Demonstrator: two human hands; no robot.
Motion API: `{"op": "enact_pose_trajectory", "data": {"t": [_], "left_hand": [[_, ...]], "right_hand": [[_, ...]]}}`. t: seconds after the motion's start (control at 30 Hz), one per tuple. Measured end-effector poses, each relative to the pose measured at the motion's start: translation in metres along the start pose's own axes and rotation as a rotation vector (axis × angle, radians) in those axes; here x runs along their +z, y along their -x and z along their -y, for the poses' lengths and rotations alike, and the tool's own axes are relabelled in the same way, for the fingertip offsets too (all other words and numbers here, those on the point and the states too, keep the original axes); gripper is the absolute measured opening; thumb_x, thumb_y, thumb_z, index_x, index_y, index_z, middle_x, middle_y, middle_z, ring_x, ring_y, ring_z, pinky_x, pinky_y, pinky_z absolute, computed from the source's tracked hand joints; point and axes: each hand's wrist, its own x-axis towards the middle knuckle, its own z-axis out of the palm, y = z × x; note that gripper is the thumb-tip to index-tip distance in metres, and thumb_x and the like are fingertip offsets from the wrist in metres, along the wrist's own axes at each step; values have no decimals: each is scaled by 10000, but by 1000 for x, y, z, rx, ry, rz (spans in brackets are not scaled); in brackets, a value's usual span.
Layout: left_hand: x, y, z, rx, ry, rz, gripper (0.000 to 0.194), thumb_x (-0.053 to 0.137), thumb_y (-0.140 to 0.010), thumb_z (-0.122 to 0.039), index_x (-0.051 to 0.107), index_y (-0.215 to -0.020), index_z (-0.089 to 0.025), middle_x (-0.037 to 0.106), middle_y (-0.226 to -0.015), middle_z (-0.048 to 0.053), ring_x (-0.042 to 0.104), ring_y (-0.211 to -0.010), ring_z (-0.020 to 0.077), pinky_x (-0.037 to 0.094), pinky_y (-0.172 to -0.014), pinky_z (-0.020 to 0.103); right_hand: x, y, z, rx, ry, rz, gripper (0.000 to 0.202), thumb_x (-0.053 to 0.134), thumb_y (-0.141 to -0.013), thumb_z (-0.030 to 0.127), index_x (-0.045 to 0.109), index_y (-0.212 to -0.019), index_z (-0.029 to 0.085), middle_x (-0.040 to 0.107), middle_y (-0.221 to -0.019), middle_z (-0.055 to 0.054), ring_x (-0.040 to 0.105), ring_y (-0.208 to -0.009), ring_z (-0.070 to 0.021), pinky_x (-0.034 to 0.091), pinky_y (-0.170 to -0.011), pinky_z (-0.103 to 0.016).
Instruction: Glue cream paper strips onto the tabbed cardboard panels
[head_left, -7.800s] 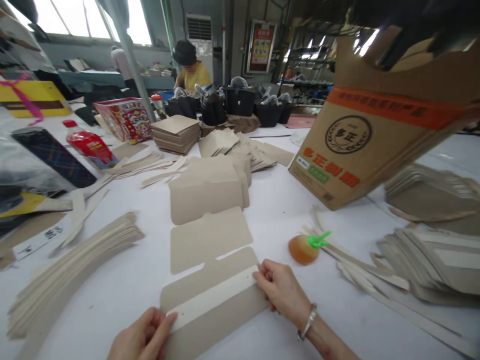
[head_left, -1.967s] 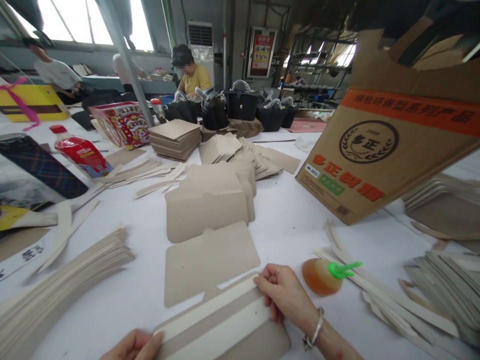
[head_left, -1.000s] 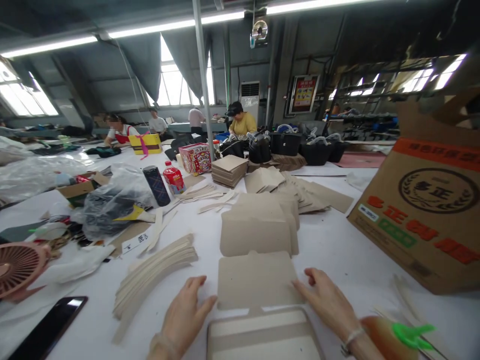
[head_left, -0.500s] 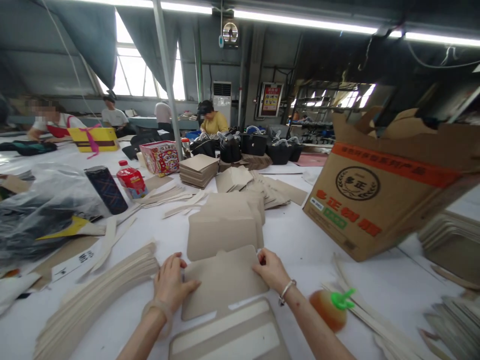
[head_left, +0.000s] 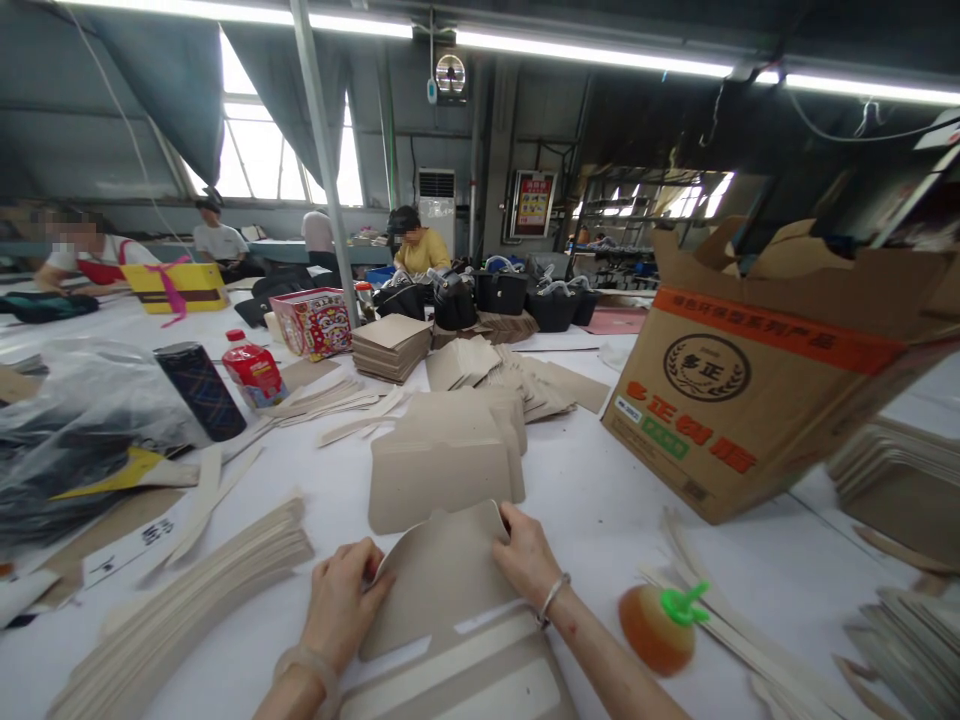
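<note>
A grey-beige board panel (head_left: 442,570) with rounded corners is held between my hands, its upper edge bowed up off the table. My left hand (head_left: 343,595) pinches its left edge, and my right hand (head_left: 527,560), with a bracelet at the wrist, grips the upper right corner. Beneath its lower edge lies another panel (head_left: 457,680) with pale strips across it. Just beyond my hands, similar panels (head_left: 439,465) lie overlapped on the white table. To the right of my right forearm sits a round amber glue bottle (head_left: 656,630) with a green nozzle.
Curved strips (head_left: 202,600) are stacked at the left. A large carton (head_left: 720,400) stands at the right. Behind are board stacks (head_left: 391,348), a red bottle (head_left: 253,370), a dark cylinder (head_left: 201,390) and black bags (head_left: 501,292). Several people sit farther back.
The panel's upper edge has lifted and bent, its left side now tilted inward. My left hand has closed on the edge, and the view has shifted slightly.
</note>
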Motion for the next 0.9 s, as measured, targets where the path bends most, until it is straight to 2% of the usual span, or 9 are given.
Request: {"op": "enact_pose_trajectory", "data": {"t": [0.1, 0.2, 0.27, 0.33, 0.43, 0.5, 0.63, 0.77, 0.9], "left_hand": [[-4, 6, -7, -1, 158, -10, 277, 499, -787, -426, 373, -629, -237, 461, -594, -58, 455, -613, 147, 337, -622, 270], [-17, 12, -19, -34, 312, -34, 346, 492, -811, -485, 325, -638, -237, 378, -554, -80, 412, -546, 117, 319, -542, 239], [-31, 17, -31, -56, 416, -14, 336, 476, -822, -522, 350, -690, -239, 435, -562, -77, 481, -547, 123, 360, -524, 235], [-48, 23, -44, -120, 623, 32, 326, 518, -800, -541, 403, -823, -237, 584, -661, -43, 593, -620, 164, 442, -549, 259], [-70, 37, -60, -284, 952, 49, 518, 717, -664, -506, 427, -997, -235, 705, -829, 13, 671, -735, 217, 525, -637, 307], [-77, 49, -64, -367, 1035, 35, 602, 795, -582, -474, 466, -1022, -229, 728, -857, 27, 684, -765, 229, 542, -671, 309], [-74, 73, -59, -461, 1070, 32, 724, 838, -511, -452, 519, -1115, -213, 743, -873, 48, 691, -804, 267, 554, -655, 309], [-65, 96, -59, -479, 1115, 94, 733, 806, -587, -445, 468, -1201, -229, 743, -922, 36, 692, -813, 244, 540, -663, 279], [-59, 119, -64, -514, 1192, 174, 725, 822, -574, -422, 458, -1170, -226, 739, -932, 46, 681, -877, 273, 537, -696, 314]], "right_hand": [[-4, 1, 6, 2, -145, -15, 145, 565, -622, 53, 511, -650, 184, 564, -632, 45, 507, -657, -142, 340, -586, -233], [-16, 5, 19, 4, -354, 16, 140, 574, -614, 119, 546, -736, 182, 637, -721, 17, 564, -717, -173, 401, -617, -244], [-27, 12, 31, 13, -516, 72, 194, 602, -643, 195, 562, -831, 177, 674, -802, -10, 606, -751, -191, 456, -674, -276], [-40, 22, 44, 26, -667, 153, 299, 645, -664, 278, 568, -932, 169, 695, -881, -45, 640, -782, -209, 489, -743, -330], [-54, 44, 60, 43, -817, 268, 423, 719, -646, 329, 584, -1004, 149, 705, -935, -94, 664, -832, -239, 497, -807, -388], [-60, 58, 66, 62, -937, 327, 440, 748, -640, 307, 605, -1018, 134, 708, -948, -108, 664, -878, -251, 491, -835, -394], [-60, 87, 72, 117, -1215, 437, 413, 765, -665, 239, 631, -1037, 121, 712, -953, -112, 658, -931, -249, 470, -876, -383], [-55, 115, 80, 128, -1333, 562, 396, 758, -697, 247, 641, -1049, 109, 708, -944, -125, 666, -912, -249, 479, -851, -366], [-52, 141, 88, 138, -1431, 558, 360, 747, -722, 255, 645, -1043, 130, 699, -955, -124, 670, -897, -247, 500, -813, -351]]}}
